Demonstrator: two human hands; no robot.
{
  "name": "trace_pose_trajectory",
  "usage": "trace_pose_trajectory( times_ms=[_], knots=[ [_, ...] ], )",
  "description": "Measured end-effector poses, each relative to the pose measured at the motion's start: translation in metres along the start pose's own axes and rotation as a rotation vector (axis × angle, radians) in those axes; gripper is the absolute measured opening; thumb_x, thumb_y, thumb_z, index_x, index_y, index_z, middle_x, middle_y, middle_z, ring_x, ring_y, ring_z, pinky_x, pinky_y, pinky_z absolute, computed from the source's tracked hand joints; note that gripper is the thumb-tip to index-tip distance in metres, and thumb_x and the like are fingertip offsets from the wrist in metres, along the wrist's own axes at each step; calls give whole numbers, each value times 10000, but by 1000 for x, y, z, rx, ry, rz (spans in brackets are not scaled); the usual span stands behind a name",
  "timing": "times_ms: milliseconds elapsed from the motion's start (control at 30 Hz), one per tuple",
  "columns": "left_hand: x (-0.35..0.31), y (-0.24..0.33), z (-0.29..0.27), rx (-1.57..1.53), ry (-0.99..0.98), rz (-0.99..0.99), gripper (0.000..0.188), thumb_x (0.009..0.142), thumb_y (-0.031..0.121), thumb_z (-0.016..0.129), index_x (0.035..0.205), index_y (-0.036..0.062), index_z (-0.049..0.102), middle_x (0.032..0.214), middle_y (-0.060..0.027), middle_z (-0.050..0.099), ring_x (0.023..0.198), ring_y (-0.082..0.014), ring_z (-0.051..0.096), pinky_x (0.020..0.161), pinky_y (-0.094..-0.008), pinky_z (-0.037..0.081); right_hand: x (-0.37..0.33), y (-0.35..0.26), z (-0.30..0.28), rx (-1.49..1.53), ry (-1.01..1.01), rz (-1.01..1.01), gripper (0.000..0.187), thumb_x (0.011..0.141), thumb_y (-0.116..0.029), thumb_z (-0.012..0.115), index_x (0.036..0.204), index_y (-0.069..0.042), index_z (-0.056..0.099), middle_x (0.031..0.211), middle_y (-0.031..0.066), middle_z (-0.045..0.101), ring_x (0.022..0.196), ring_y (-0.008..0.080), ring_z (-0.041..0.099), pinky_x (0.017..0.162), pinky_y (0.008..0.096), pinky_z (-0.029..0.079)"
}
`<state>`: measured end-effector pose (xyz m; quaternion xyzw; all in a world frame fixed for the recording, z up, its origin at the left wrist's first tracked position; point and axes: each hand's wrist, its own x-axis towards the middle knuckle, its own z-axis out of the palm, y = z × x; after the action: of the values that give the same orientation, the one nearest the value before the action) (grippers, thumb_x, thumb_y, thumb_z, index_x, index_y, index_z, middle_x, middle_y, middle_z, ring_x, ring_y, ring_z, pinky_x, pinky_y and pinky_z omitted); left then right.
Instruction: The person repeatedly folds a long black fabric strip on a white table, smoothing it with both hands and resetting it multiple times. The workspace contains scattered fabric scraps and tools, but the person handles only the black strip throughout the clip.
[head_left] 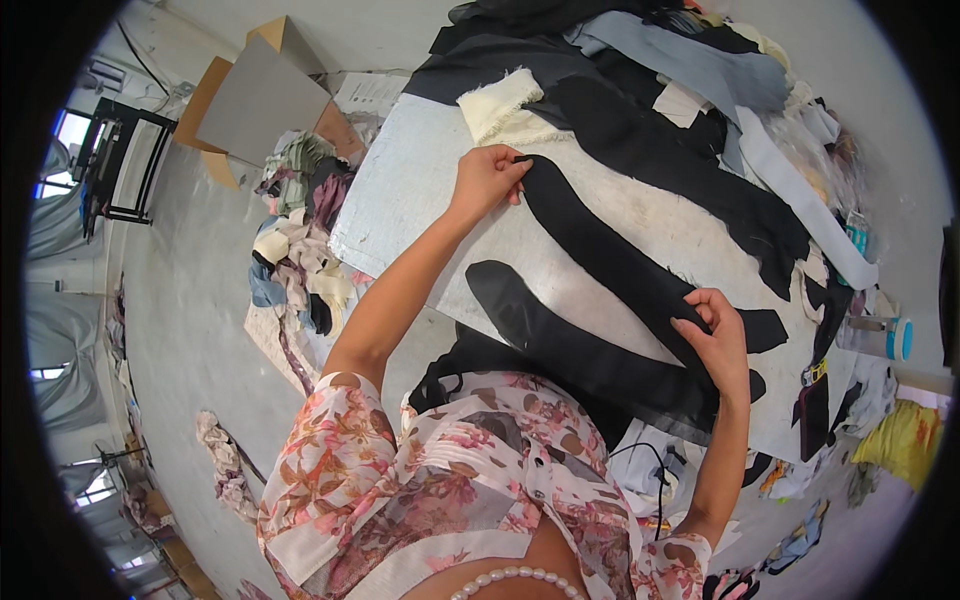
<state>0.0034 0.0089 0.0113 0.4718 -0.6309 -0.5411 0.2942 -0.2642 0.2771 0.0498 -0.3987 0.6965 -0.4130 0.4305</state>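
Note:
A long, curved strip of black fabric (590,235) runs diagonally over the pale tabletop (400,175). My left hand (490,180) pinches its far rounded end between thumb and fingers. Farther down the strip, to the right, my right hand (715,335) has its fingers bent over the fabric and grips it near the edge. Nearer my body lies a second black curved piece (550,325) with a sheer-looking end; where the two overlap under my right hand I cannot tell them apart. Beyond my left hand sits a cream frayed scrap (500,105).
Large black cloth (640,130) and a grey-blue piece (690,60) heap along the table's far side. A white strip (805,205) hangs at right, above a clear cup-like container (880,337). Fabric scraps (300,250) and an open cardboard box (265,105) are on the floor at left.

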Motion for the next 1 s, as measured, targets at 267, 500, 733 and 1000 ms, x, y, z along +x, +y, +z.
trace_pose_trajectory(
  times_ms=[267, 500, 733, 1000],
  knots=[
    [9, -5, 1, 299, 86, 97, 146, 866, 130, 716, 887, -12, 691, 595, -54, 649, 455, -112, 574, 452, -276, 425, 14, 9, 3, -127, 44, -33, 304, 770, 3, 740, 1027, -16, 579, 683, -1, 562, 640, 65, 463, 640, 215, 404],
    [-14, 10, 13, 768, 220, 501, 302, 866, 173, 714, 1146, 77, 655, 1036, -121, 681, 894, -260, 648, 742, -369, 510, 19, 10, 2, -196, 70, -47, 308, 758, -12, 752, 1017, -21, 587, 676, 17, 541, 642, 91, 471, 642, 234, 411],
    [-45, -9, 12, 1102, -320, 696, 636, 997, 452, 462, 1532, 142, 314, 1614, -138, 202, 1492, -322, 194, 1211, -523, 97, 20, 11, -2, -238, 67, -82, 305, 751, -33, 756, 1011, -43, 596, 714, 25, 574, 652, 126, 529, 646, 267, 440],
    [-63, 8, 39, 1086, -482, 831, 765, 960, 587, 451, 1529, 97, 304, 1613, -164, 188, 1497, -319, 172, 1213, -518, 102, 24, 20, -2, -360, 145, -123, 308, 755, -72, 761, 1017, -66, 600, 694, 46, 566, 629, 184, 549, 620, 306, 443]
  ],
)
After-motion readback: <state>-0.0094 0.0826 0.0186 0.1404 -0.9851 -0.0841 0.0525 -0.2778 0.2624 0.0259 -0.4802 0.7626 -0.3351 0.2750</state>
